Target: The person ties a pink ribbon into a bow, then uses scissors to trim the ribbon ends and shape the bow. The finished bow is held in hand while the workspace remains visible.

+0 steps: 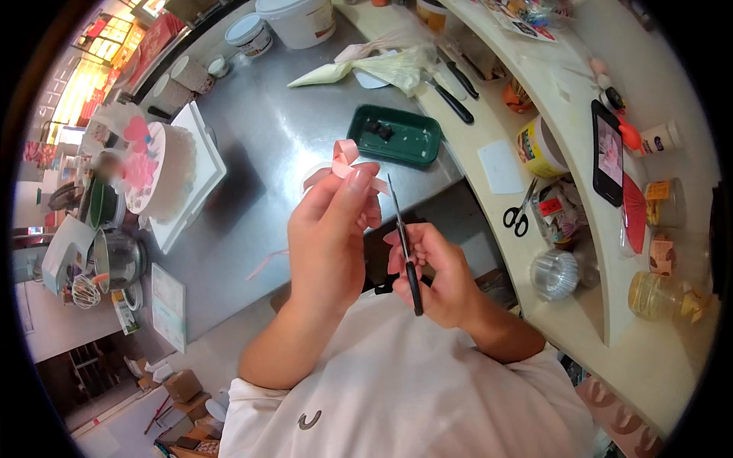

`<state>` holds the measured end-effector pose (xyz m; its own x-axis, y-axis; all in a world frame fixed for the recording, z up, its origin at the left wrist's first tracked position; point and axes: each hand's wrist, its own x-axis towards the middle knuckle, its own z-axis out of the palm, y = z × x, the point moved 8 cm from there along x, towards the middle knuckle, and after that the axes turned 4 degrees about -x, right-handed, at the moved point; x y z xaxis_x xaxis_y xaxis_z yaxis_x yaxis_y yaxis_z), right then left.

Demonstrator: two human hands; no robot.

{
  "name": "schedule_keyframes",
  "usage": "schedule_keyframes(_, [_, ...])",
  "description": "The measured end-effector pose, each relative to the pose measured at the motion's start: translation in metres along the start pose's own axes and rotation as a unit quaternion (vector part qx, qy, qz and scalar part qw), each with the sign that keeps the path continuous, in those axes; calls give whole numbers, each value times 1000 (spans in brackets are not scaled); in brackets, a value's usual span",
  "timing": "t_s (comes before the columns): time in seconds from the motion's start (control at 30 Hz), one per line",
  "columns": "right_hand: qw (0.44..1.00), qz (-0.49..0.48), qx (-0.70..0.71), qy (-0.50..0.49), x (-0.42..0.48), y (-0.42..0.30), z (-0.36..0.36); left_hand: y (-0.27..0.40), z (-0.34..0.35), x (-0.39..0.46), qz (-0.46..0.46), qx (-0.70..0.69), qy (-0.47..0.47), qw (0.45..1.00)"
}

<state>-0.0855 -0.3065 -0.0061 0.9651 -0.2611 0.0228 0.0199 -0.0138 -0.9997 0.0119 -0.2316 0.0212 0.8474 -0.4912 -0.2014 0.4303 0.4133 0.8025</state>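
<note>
Between the thumb and fingers of my left hand (329, 240) is a looped pink ribbon bow (345, 156), raised over the steel table. One ribbon tail sticks out to the right of the fingertips, close to the blade tip. My right hand (438, 275) grips black-handled scissors (408, 252), their blades pointing up and away from me. The blades look closed or nearly so, seen edge-on. A thin pink ribbon end (266, 263) trails at the left of my left wrist. Behind the bow sits a dark green tray (395, 154) with dark crumbs in it.
A decorated cake (172, 172) stands on a white board at left, near a mixer bowl (120, 259). Piping bags (343, 68) lie at the back. Knives (449, 102), a second pair of scissors (520, 214) and a phone (608, 151) rest on the right-hand shelving.
</note>
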Motion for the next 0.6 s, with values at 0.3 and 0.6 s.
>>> schedule_keyframes(0.3, [997,27,-73,1,3,-4,0,-3,-4,-4,-21,2,22,1000])
schedule_keyframes(0.6, [997,66,-24,15,2,2,3,-3,-8,-6,-6,23,29,999])
